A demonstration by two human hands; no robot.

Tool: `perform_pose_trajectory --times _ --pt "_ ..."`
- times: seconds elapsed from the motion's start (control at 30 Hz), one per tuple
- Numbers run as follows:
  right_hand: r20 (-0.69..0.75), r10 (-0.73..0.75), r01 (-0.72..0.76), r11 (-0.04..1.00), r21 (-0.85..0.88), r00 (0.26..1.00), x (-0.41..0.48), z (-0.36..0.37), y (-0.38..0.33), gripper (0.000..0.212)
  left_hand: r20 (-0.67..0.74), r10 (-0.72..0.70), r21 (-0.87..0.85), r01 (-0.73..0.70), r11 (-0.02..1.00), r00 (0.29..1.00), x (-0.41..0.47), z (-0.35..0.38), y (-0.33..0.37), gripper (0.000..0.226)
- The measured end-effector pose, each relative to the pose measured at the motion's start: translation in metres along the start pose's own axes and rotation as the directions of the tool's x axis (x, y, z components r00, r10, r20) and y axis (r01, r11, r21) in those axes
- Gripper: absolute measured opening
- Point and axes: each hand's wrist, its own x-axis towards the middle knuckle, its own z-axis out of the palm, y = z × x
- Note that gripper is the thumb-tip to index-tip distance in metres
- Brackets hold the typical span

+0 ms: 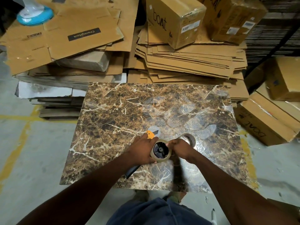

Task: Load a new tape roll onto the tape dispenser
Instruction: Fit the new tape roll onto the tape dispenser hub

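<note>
A tape dispenser [151,134] with a yellow head and a dark handle lies on the marbled table [113,114]. A clear tape roll [168,154] sits around its black hub. My left hand [142,151] grips the dispenser body from the left. From the right, my right hand [179,149] pinches the roll's edge. Just behind my right hand stands a bare cardboard core [189,138] on the table.
Flattened cartons [186,62] are stacked behind the table. Sealed boxes [177,20] stand on them and more boxes [267,120] lie at the right. A blue-based fan [34,16] is at the far left. Grey floor with yellow lines surrounds the table.
</note>
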Motion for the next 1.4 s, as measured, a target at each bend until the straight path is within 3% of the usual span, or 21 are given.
perform_pose_trajectory --times 0.1,0.37,0.53,0.73,0.9,1.0,1.07,1.23,1.4 --pt "0.027 0.019 -0.022 0.996 0.087 0.999 -0.004 -0.002 -0.002 0.019 -0.001 0.000 -0.023 0.000 1.000 1.000 0.002 0.005 -0.002 0.107" --pt "0.025 0.040 -0.041 0.998 0.037 0.999 -0.001 -0.007 0.000 0.029 0.002 -0.015 0.088 0.015 0.996 1.000 -0.002 -0.001 0.005 0.116" --pt "-0.029 -0.006 0.003 0.996 -0.092 1.000 0.004 0.000 0.001 0.041 0.027 -0.039 0.270 0.030 0.962 0.999 0.001 -0.004 0.001 0.120" --pt "-0.059 -0.129 0.100 0.930 -0.353 0.990 0.003 0.005 0.000 0.036 0.050 -0.077 0.269 0.061 0.961 0.996 0.005 -0.004 0.003 0.120" --pt "-0.088 -0.233 0.139 0.798 -0.587 0.968 0.001 0.013 0.002 0.045 -0.011 -0.096 0.293 0.095 0.951 0.995 0.001 0.007 0.000 0.120" --pt "-0.029 -0.357 0.190 0.563 -0.804 0.934 -0.002 0.014 0.009 0.057 -0.007 -0.092 0.247 0.091 0.965 0.996 0.000 0.011 -0.002 0.119" --pt "0.063 -0.433 0.275 0.449 -0.850 0.899 -0.006 0.019 0.007 0.062 0.013 -0.087 0.234 0.082 0.969 0.996 0.000 0.010 -0.003 0.119" --pt "0.212 -0.423 0.359 0.306 -0.882 0.881 -0.022 0.019 0.002 0.088 0.063 -0.024 0.237 0.009 0.971 0.998 -0.001 0.005 -0.015 0.115" --pt "0.184 -0.407 0.307 0.260 -0.916 0.894 -0.024 0.020 0.006 0.101 0.064 -0.009 0.287 -0.009 0.958 0.998 0.008 0.004 -0.017 0.114"
